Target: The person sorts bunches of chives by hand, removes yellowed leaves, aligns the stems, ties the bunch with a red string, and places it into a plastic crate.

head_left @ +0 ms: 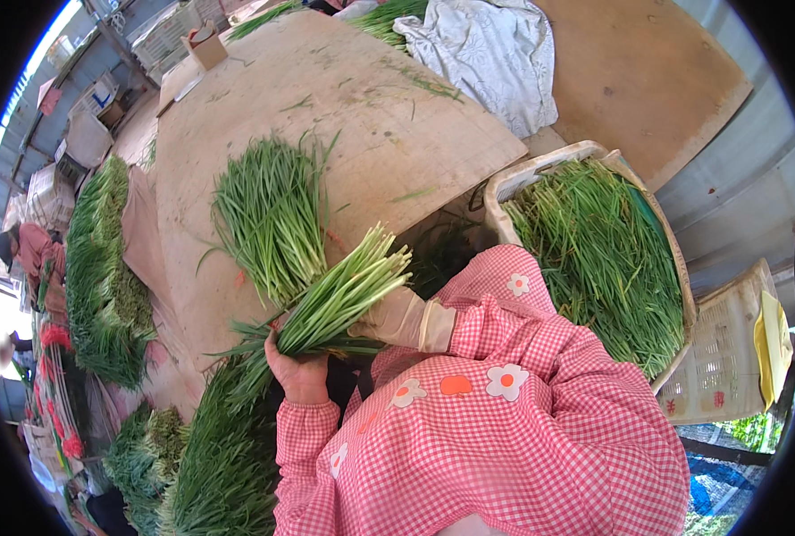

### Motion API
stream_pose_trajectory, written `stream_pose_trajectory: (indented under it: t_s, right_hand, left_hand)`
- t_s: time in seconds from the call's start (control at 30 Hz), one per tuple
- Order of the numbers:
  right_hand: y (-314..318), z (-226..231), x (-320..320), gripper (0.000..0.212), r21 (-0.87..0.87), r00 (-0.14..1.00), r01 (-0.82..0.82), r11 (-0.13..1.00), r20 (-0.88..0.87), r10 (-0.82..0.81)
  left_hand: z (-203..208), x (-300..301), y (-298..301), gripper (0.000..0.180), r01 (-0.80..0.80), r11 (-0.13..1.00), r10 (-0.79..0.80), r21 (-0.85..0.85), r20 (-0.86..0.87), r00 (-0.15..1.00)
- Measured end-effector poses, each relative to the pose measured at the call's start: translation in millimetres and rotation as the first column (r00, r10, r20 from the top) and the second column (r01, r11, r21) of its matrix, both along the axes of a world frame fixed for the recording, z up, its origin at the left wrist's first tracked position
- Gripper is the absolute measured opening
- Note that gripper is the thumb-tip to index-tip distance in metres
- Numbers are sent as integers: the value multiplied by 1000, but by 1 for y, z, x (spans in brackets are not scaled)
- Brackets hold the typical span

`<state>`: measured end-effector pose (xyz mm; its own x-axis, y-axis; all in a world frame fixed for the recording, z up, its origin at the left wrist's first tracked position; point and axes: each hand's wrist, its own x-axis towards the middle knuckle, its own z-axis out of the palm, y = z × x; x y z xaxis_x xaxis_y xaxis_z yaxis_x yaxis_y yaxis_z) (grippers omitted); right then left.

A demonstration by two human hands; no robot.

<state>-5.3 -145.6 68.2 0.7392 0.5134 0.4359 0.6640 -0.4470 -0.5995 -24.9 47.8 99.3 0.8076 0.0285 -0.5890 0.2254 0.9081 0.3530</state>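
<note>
Between my two hands is a bunch of garlic chives (348,295), its pale cut ends pointing up and to the right and its leaves down to the left. My bare left hand (297,371) closes around the leafy part from below. My right hand (396,317), in a thin pale glove, grips the bunch from the right; the chives partly hide its fingers. Just beyond, a second chive bunch (271,214) lies on the wooden table (397,134), leaves fanned away from me and stems toward me.
On the right stands a pale plastic crate (496,192) full of loose greens. More chives (228,456) are heaped at lower left, with long stacks (107,277) farther left. A patterned white cloth (487,49) lies at the far side. Another person (36,259) is at far left.
</note>
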Motion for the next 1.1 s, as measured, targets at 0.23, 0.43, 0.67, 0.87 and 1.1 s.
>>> stream_pose_trajectory:
  t_s: [0.23, 0.43, 0.67, 0.87, 1.1]
  right_hand:
    - [-26, 26, -8, 36, 167, 961, -178, 970, -180, 208]
    - [-38, 63, -18, 23, 344, 727, -142, 928, -600, 333]
    - [-79, 116, -31, 24, 388, 237, 36, 921, -898, 369]
    - [-181, 115, -43, 26, 424, 528, -69, 903, -753, 393]
    - [-116, 93, -38, 36, -661, 773, -265, 702, -580, -255]
  left_hand:
    - [1, 3, -5, 35, 31, 999, -29, -37, 72, 997]
    - [13, 9, -9, 26, 48, 996, -40, -77, 96, 995]
    - [22, 21, 4, 33, -69, 998, 69, 13, 14, 998]
    - [32, 19, 39, 45, -222, 974, 223, -51, 15, 975]
    - [43, 28, 46, 48, -272, 961, 277, -55, 155, 948]
